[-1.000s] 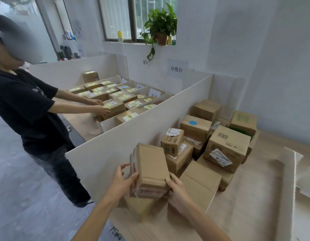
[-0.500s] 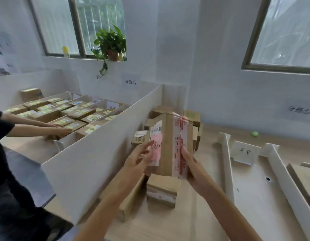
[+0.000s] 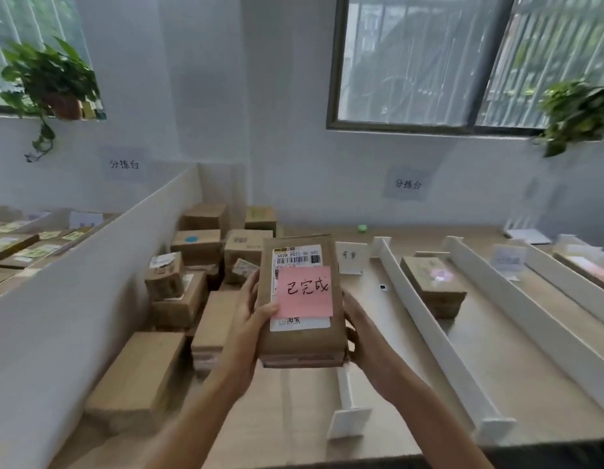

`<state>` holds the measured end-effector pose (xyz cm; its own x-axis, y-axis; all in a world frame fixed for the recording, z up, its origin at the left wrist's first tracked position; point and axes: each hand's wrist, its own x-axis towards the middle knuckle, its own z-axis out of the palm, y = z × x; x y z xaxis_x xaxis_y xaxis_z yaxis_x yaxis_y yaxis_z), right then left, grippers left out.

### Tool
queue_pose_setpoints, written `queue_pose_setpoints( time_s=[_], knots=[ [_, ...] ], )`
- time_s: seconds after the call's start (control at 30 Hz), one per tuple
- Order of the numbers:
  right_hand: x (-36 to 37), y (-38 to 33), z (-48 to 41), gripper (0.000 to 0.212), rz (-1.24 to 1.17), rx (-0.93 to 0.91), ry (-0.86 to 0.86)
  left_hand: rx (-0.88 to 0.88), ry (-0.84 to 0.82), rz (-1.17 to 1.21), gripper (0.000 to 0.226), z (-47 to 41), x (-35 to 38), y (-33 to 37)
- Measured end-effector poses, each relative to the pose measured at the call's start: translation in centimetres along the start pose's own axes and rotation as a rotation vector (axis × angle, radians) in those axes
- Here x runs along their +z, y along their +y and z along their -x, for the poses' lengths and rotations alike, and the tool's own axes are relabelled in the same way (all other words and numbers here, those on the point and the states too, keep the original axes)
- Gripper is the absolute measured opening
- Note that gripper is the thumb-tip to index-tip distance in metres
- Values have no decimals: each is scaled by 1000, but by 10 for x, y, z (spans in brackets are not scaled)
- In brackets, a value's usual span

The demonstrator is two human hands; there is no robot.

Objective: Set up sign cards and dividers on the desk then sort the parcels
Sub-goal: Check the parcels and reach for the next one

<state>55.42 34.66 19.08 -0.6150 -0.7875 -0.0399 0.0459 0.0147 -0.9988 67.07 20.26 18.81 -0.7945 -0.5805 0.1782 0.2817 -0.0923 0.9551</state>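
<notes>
Since half a second ago the held parcel [image 3: 302, 301] has been turned so that its labelled face is presented to the camera, and it is now carried to the right of the parcel pile [image 3: 206, 262], above the wooden desk [image 3: 517, 363]. The parcel is gripped from both sides: the left hand [image 3: 251, 319] is closed on its left edge with the thumb laid over the label, and the right hand [image 3: 363, 333] is wrapped round its right edge. A pink sticky note [image 3: 304, 292] with handwritten characters is stuck over the white shipping label. Just right of the parcel a white sign card [image 3: 350, 258] is stood upright. Further right of the parcel, a long white divider [image 3: 425, 326] is laid across the desk, and beyond it a second parcel [image 3: 432, 282] is rested, seemingly with a pink note on top, though that spot is blurred. Left of the parcel and beyond the pile, a tall white partition [image 3: 91, 265] is seen.
</notes>
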Motion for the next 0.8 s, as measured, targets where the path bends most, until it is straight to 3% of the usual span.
queue_pose_setpoints(
  time_s=[0.17,0.27,0.37,0.53,0.7,0.8],
  knots=[
    [-65,11,48,36,-60,-19,166,-67,-58,-59,50,15,87,-33],
    [-113,21,74,28,19,1,258,-126,-39,-8,52,30,144,-56],
    [-170,28,104,41,78,2,271,-99,-65,-39,36,45,208,-77],
    [-275,24,175,31,165,-131,428,40,-159,-167,54,67,343,-104],
    [-366,16,238,49,319,-272,619,228,-279,-281,55,82,459,-120],
    [-410,18,261,51,449,-359,700,228,-346,-260,60,83,508,-130]
  ],
)
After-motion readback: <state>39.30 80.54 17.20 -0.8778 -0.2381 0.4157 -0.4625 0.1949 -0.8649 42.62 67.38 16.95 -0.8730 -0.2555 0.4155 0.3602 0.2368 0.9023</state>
